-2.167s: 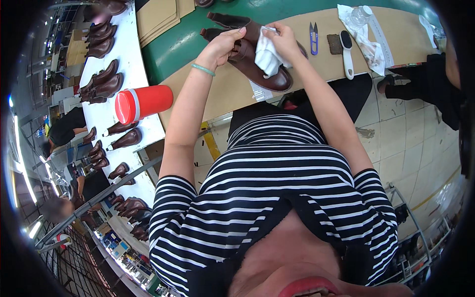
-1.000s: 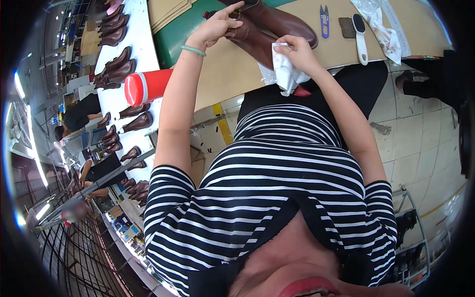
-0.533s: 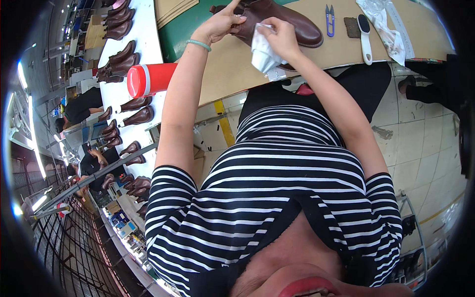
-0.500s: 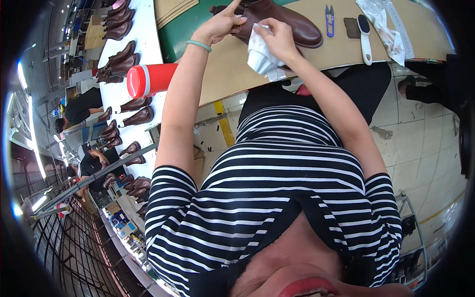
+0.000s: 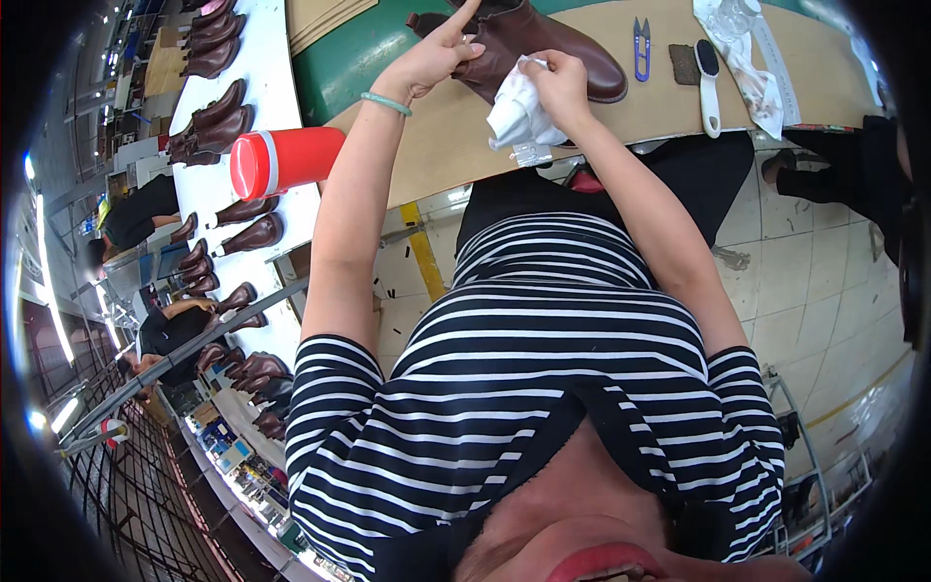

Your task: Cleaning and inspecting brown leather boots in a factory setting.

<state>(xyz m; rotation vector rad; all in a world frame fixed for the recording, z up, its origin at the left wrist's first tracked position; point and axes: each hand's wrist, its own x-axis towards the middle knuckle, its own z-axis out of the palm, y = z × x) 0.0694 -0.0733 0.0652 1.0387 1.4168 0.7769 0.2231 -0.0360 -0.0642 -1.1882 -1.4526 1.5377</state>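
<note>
A pale tiled floor (image 5: 786, 272) is stretching out at three o'clock, and a white table (image 5: 267, 58) carrying shoes (image 5: 223, 126) is running down your ten o'clock side. Your worktable (image 5: 436, 145), covered in brown card, is spanning twelve to two. A red jug (image 5: 296, 163) is sitting at ten. Brown boots (image 5: 582, 58) are lying on the worktable between twelve and one, the lower one being partly hidden.

Your left hand (image 5: 438, 60) is touching a boot's upper, index finger extending; you are hiding the other fingers, so I cannot tell whether it is gripping. Your right hand (image 5: 562, 85) is pinching a white cloth (image 5: 519, 109) before the lower boot.

A stained cloth (image 5: 761, 92) and a brush (image 5: 711, 102) are lying at two, with snips (image 5: 642, 53) resting at one. A green bangle (image 5: 387, 103) is circling your left wrist.
</note>
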